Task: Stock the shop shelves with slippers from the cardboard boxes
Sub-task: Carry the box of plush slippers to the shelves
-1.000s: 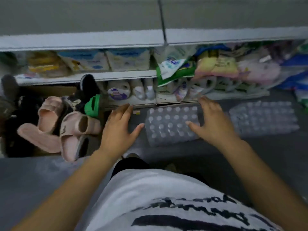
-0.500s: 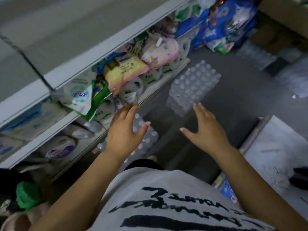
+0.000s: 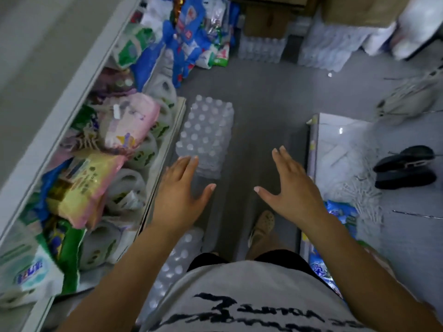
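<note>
I see both hands in mid-frame, palms down and holding nothing. The left hand (image 3: 179,195) has its fingers straight and thumb spread. Its fingertips overlap the near end of a shrink-wrapped pack of water bottles (image 3: 206,133); I cannot tell whether they touch it. The right hand (image 3: 290,188) is splayed the same way over the grey floor (image 3: 263,104), well apart from the left.

The shelves (image 3: 81,92) run diagonally up the left side, crammed with soft packets and jugs. The cardboard boxes (image 3: 266,17) sit at the top centre of the frame on stacked bottle packs, their contents hidden from me. A beige clog (image 3: 262,224) shows between the forearms, and a pair of black shoes (image 3: 405,167) lies at the right edge.
</note>
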A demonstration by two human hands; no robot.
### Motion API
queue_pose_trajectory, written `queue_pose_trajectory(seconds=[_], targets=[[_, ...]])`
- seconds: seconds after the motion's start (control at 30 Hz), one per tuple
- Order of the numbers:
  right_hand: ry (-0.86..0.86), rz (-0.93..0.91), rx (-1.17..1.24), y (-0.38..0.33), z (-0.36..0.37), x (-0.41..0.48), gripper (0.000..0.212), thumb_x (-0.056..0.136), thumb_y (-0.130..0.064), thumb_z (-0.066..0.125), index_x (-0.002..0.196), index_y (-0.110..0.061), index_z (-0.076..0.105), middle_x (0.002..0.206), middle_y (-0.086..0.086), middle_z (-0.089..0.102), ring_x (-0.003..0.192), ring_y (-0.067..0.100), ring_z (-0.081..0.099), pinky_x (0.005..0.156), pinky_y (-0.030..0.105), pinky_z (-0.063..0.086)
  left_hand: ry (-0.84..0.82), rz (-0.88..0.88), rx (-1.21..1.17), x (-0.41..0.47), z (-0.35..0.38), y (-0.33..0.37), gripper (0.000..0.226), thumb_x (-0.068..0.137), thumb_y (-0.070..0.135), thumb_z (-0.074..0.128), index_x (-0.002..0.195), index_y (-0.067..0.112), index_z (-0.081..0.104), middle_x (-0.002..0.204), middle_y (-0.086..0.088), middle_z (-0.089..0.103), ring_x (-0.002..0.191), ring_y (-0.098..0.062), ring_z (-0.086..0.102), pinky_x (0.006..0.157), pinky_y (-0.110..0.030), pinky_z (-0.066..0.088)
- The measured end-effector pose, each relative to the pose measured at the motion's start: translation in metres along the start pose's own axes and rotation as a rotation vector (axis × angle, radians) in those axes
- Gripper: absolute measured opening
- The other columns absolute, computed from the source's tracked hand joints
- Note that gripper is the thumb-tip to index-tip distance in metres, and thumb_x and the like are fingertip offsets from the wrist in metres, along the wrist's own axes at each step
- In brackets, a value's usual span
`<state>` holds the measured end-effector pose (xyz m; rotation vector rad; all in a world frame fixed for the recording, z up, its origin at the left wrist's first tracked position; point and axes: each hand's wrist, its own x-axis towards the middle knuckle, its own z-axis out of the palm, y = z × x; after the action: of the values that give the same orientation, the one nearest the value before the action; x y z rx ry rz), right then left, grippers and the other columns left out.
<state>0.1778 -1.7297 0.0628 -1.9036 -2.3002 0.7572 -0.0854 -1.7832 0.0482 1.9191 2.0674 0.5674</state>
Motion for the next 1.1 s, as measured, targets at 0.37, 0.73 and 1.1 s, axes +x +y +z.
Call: queue_pose_trajectory(seconds=[0.37,0.73,1.1], targets=[[0.009,-0.006,-0.111,0.118,-0.098,0.138,0.101,0.090,-0.065,0.058,0.163,-0.024,0.001,0.171,-0.001,-0.002,0.156,0.027,0.014,0.124,0.044,0.024,-0.030,0.006,-0.018,0.186,0.063,0.115,0.080,0.089,0.064,0.049,0.151,0.015,0.045,0.157,-0.010,0.043,0.145,-0.030,0.039,0.120,-0.049,0.031],[0.048,0.029,-0.074,0.153,-0.162,0.324,0.101,0.090,-0.067,0.057,0.162,-0.027,-0.003,0.171,-0.003,-0.003,0.155,0.025,0.015,0.123,0.046,0.028,0.020,0.092,-0.027,0.384,0.091,0.133,0.076,0.091,0.067,0.045,0.149,0.017,0.049,0.157,-0.008,0.045,0.148,-0.027,0.036,0.117,-0.053,0.035],[0.125,0.256,0.044,0.189,-0.214,0.487,0.102,0.088,-0.066,0.060,0.163,-0.024,0.005,0.171,0.000,0.005,0.154,0.025,0.018,0.122,0.044,0.028,-0.114,0.235,0.043,0.640,0.107,0.152,0.069,0.094,0.054,0.062,0.151,0.020,0.046,0.160,-0.007,0.039,0.150,-0.026,0.031,0.123,-0.052,0.026]])
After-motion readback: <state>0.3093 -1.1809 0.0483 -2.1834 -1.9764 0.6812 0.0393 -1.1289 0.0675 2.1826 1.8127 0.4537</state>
